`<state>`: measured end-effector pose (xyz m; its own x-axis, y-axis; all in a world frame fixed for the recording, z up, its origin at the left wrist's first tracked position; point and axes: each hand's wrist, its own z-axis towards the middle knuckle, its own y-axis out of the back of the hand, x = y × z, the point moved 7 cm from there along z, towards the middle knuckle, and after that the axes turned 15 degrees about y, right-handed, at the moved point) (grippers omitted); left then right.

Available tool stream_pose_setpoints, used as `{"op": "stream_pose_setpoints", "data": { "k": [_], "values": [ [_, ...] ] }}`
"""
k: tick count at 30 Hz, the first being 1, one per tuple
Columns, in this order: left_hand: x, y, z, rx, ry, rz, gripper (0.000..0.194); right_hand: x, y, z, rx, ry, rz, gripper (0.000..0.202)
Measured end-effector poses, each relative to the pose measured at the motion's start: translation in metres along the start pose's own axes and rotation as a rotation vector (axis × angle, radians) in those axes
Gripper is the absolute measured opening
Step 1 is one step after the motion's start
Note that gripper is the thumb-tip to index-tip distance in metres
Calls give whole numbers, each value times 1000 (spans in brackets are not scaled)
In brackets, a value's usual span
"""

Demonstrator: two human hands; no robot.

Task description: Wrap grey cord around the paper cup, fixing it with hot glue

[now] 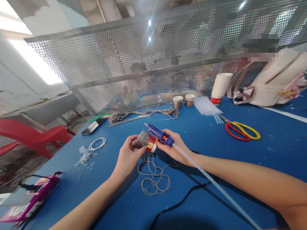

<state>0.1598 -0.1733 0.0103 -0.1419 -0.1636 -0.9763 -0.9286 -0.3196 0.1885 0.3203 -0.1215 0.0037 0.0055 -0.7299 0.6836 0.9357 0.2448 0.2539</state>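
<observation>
My left hand (128,156) is closed around a red and white paper cup (151,146), which lies tilted on its side in my grasp. Grey cord (143,139) is wound round one part of that cup. In my right hand (174,147) is a blue hot glue gun (159,132), its nozzle pointing up and left above the cup. A long translucent glue stick (206,175) sticks out of the gun's back end toward the lower right. Below the cup, a loose length of grey cord (155,175) lies in loops on the blue table (115,204).
Red and yellow scissors (242,131), glue sticks in a plastic bag (206,106), stacked paper cups (221,88) and a backpack (268,83) stand right. Two wrapped cups (183,101) and a cord bundle (144,113) lie behind. A purple power strip (40,198) sits left; a black cable (184,198) crosses the front.
</observation>
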Motion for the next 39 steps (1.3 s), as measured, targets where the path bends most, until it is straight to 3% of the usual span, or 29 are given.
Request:
{"op": "stream_pose_setpoints", "data": {
  "k": [4,9,16,21,24,31,39],
  "values": [
    [3,0,-1,-41,24,-40,32,9,-4,-7,-26,-19,48,13],
    [11,-3,0,-6,63,-129,30,13,-12,-15,-23,-33,111,15],
    [21,-7,3,56,140,-294,31,26,-22,-23,99,164,65,21],
    [21,-1,10,53,128,-341,30,51,-9,-22,106,301,42,16],
    [17,7,14,13,101,-288,32,54,10,-18,79,268,-7,13],
    [6,11,11,-54,-48,-24,28,21,36,-31,143,-31,-183,16],
    [2,2,0,-62,-159,158,22,42,21,-38,245,186,-231,14]
  ]
}}
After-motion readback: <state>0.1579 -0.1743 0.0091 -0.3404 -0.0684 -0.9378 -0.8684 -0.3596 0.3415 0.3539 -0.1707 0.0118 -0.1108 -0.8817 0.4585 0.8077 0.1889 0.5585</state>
